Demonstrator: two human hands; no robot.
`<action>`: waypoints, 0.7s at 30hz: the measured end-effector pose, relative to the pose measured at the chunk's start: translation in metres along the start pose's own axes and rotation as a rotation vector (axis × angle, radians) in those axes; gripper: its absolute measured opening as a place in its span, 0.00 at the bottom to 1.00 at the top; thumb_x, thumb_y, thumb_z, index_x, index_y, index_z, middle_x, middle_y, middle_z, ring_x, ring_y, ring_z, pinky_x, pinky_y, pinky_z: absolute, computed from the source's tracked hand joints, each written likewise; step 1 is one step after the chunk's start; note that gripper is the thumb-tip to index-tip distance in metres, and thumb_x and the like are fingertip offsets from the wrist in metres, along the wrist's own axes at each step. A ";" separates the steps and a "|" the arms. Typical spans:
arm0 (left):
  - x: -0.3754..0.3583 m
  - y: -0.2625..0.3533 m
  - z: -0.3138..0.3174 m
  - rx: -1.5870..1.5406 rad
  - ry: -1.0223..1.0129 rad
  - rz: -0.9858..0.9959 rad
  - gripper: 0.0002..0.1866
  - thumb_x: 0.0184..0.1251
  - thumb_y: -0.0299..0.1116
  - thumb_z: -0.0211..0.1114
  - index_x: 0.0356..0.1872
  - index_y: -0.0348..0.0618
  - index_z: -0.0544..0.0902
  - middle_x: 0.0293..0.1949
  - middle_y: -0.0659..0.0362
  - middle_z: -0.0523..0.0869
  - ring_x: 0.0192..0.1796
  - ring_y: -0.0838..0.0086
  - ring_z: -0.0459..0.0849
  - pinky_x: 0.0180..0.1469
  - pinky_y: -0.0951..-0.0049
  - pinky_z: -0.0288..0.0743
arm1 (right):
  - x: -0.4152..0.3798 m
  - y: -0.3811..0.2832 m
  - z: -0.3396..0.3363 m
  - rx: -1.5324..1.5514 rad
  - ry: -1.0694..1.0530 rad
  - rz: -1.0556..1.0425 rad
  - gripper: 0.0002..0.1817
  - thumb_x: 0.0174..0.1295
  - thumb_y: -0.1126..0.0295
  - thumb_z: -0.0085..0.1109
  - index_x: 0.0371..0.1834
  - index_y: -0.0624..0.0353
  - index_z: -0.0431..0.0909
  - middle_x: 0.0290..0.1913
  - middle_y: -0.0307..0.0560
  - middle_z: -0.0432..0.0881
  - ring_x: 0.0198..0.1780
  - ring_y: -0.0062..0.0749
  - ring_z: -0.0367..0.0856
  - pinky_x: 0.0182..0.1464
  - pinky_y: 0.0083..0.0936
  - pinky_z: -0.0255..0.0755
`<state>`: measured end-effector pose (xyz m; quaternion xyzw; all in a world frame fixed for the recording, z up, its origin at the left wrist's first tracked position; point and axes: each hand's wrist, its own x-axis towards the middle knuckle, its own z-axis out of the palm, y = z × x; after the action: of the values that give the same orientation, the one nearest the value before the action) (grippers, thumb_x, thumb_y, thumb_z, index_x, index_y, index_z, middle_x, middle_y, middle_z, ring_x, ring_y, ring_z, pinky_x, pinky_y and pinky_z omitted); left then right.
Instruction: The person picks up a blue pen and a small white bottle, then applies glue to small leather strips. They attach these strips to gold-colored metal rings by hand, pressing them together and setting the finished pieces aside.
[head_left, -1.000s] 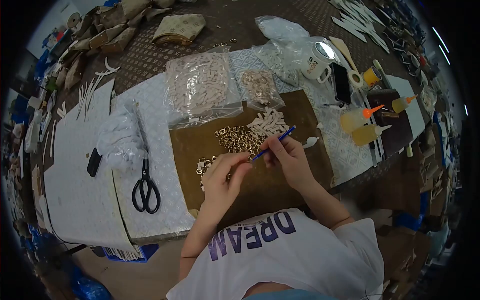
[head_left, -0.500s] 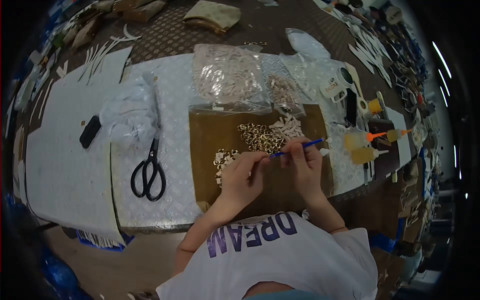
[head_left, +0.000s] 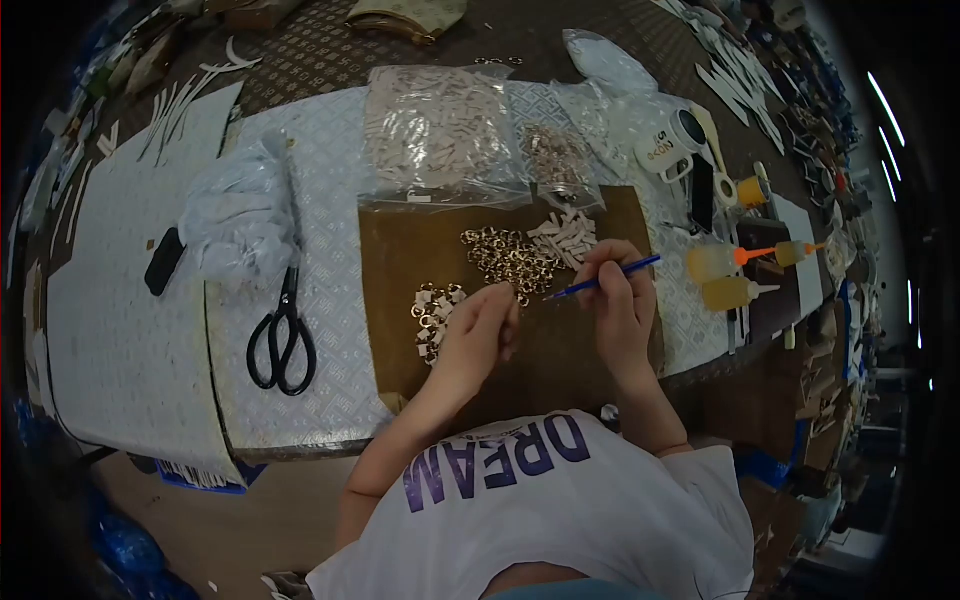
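Observation:
My right hand (head_left: 622, 300) holds a slim blue pen (head_left: 625, 270), its thin point aimed down and left over the brown mat (head_left: 540, 375). My left hand (head_left: 482, 325) is closed, thumb and finger pinched together; what it holds, if anything, is too small to make out. Just beyond both hands lies a heap of gold metal rings (head_left: 505, 258). Beside it is a pile of short pale strips (head_left: 565, 238). Left of my left hand, rings with pale strip pieces on them (head_left: 432, 310) lie in a group, partly hidden by that hand.
Clear bags of pale strips (head_left: 440, 130) and of small parts (head_left: 558, 160) lie behind the mat. Black-handled scissors (head_left: 281, 345) rest at left beside a white plastic bag (head_left: 240, 215). Glue bottles (head_left: 728, 293), a mug (head_left: 668, 145) and a yellow-capped pot (head_left: 752, 190) stand at right.
My left hand has come away from the blue pen and moved slightly left. The pen has stayed in my right hand and tilted. The whole view has shifted slightly.

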<state>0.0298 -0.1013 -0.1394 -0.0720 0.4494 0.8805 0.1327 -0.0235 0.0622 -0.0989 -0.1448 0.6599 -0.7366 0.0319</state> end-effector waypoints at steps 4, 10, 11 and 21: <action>0.011 -0.005 -0.002 -0.119 0.053 0.039 0.19 0.74 0.37 0.44 0.20 0.45 0.64 0.18 0.66 0.62 0.18 0.83 0.57 0.20 0.80 0.50 | 0.008 -0.009 -0.019 -0.006 0.054 0.001 0.14 0.70 0.64 0.45 0.44 0.64 0.74 0.28 0.40 0.75 0.27 0.17 0.72 0.30 0.15 0.67; 0.023 -0.017 0.001 0.126 0.048 0.059 0.17 0.75 0.39 0.45 0.24 0.44 0.68 0.20 0.65 0.66 0.21 0.82 0.65 0.23 0.81 0.56 | 0.003 -0.028 -0.070 -0.048 0.272 -0.236 0.15 0.69 0.61 0.51 0.41 0.65 0.73 0.29 0.45 0.79 0.28 0.25 0.79 0.33 0.20 0.74; 0.023 -0.020 0.004 0.210 0.034 0.100 0.18 0.75 0.40 0.45 0.24 0.43 0.69 0.21 0.65 0.67 0.21 0.81 0.66 0.24 0.81 0.58 | -0.001 -0.032 -0.085 -0.033 0.301 -0.307 0.12 0.69 0.65 0.50 0.40 0.65 0.72 0.30 0.46 0.79 0.28 0.26 0.79 0.32 0.21 0.73; 0.027 -0.051 0.079 0.652 -0.427 -0.205 0.12 0.72 0.31 0.50 0.30 0.37 0.76 0.25 0.61 0.77 0.26 0.82 0.75 0.30 0.82 0.68 | -0.010 0.032 -0.228 -0.579 0.641 -0.104 0.13 0.67 0.62 0.54 0.35 0.62 0.77 0.23 0.36 0.78 0.24 0.16 0.72 0.28 0.16 0.65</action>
<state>0.0182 -0.0042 -0.1397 0.1138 0.6580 0.6691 0.3261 -0.0771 0.2802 -0.1516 0.0552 0.8075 -0.5296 -0.2537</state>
